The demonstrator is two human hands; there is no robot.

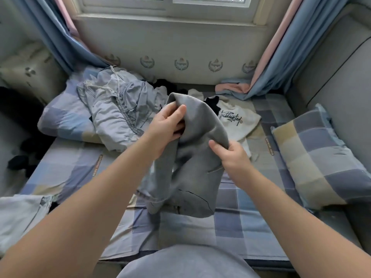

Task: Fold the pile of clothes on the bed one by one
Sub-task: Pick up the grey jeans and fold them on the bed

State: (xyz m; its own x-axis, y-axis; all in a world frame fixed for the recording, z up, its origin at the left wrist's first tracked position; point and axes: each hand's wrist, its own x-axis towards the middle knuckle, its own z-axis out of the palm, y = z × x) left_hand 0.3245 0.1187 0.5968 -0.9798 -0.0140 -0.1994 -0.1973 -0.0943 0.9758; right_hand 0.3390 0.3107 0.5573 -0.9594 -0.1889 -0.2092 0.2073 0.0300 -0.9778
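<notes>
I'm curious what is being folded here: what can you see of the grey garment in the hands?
The grey garment looks like a thick, soft knit, like sweatshirt fabric, plain mid-grey with a dark curved seam line near its lower end. It is unfolded, bunched and held up. The left hand grips its top fold; the right hand pinches an edge lower down. Its bottom sags onto the checked bedsheet. Which kind of garment it is I cannot tell.

Lying on the checked-sheeted bed (230,223): left pillow (60,121), partly under crumpled pale-blue clothes (116,109); white lettered shirt (236,119) toward the middle; right pillow (313,157) at the edge.
</notes>
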